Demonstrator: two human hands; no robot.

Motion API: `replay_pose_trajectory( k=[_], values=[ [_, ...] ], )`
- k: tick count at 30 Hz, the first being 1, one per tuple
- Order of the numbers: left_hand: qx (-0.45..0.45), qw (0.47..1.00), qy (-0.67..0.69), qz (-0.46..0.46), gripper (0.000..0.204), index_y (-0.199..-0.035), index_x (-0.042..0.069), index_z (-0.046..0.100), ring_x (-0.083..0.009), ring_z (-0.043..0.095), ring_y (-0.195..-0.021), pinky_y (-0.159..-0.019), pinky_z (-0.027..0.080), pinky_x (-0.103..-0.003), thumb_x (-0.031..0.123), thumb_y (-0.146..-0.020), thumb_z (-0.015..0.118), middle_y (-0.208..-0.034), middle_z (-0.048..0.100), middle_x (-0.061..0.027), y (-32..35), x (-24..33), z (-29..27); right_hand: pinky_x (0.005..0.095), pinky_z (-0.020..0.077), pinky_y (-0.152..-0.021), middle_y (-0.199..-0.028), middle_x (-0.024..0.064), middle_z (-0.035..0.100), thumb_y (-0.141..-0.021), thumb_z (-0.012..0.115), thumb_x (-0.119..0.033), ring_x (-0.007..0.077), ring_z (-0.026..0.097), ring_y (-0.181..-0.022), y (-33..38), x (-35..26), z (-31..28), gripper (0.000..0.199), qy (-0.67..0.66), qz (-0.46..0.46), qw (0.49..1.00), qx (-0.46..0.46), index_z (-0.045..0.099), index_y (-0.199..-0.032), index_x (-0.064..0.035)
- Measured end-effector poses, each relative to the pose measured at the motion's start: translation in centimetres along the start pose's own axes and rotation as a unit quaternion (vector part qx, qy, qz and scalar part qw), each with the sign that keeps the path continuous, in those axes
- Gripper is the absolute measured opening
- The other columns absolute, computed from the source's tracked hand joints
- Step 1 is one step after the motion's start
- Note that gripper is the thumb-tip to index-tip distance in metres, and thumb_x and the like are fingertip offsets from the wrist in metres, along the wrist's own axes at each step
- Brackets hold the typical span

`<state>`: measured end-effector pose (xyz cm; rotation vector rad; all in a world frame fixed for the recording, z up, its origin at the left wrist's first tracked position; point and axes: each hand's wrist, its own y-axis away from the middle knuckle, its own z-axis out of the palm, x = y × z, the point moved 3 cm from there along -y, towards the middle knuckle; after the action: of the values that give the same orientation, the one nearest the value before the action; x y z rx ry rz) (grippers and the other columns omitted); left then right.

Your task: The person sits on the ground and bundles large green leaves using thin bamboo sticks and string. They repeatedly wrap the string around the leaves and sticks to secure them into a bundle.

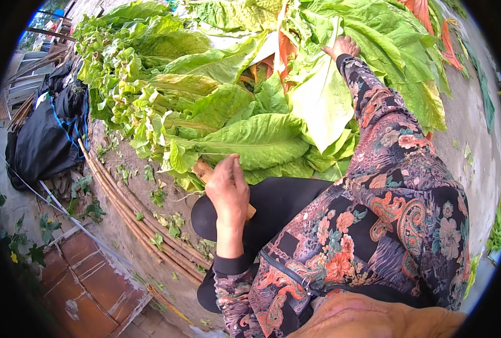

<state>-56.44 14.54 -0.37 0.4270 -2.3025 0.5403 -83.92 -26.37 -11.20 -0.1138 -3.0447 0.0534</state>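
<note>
My left hand (pixel 228 187) is closed round a short light-brown wooden stick (pixel 203 168), held above my dark-trousered knee. A thin pale strand runs leftward from near its fingertips; whether it is thread or wire I cannot make out. Ahead of it spreads a big heap of broad green leaves (pixel 256 138) that look like tobacco, their stem ends bunched at the left. My right arm stretches far forward to the right side of the heap. There my right hand (pixel 343 47) has its fingers bent over a large leaf (pixel 322 104), whose pale underside faces up; its fingertips are partly hidden.
Several long bamboo poles (pixel 143 219) lie on the ground at the left. Beyond them are a black covered bundle (pixel 47 135) with blue cord and reddish-brown tiles (pixel 84 276). Orange cloth (pixel 285 48) shows between the leaves. Leaf scraps (pixel 158 196) litter the ground.
</note>
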Motion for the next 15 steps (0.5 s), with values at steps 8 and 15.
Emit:
replay_pose_trajectory(
  k=[8, 15],
  values=[
    [-0.042, 0.996, -0.082, 0.016, 0.005, -0.087, 0.004, 0.059, -0.0327, 0.06, -0.064, -0.056, 0.049, -0.04, 0.004, -0.082, 0.059, -0.074, 0.059, -0.0122, 1.5, -0.2, 0.8, 0.0445, 0.0466, -0.079, -0.106, 0.0204, 0.056, -0.073, 0.056, -0.007, 0.0388, 0.055, -0.095, -1.1, -3.1, -2.5, 0.04, -0.251, -0.216, 0.912, 0.243, 0.045, -0.112, -0.0053],
    [-0.079, 0.995, -0.046, -0.03, 0.007, -0.09, 0.005, 0.061, -0.0301, 0.062, -0.07, -0.06, 0.05, -0.036, 0.005, -0.084, 0.058, -0.079, 0.062, -0.0118, 1.5, 2.6, 0.2, 0.0373, 0.0464, -0.089, -0.101, 0.0236, 0.063, -0.074, 0.06, -0.022, 0.0343, 0.06, -0.101, -6.7, -3.7, 6.3, 0.045, -0.181, -0.012, 0.982, -0.053, 0.055, -0.111, 0.0014]
  ],
)
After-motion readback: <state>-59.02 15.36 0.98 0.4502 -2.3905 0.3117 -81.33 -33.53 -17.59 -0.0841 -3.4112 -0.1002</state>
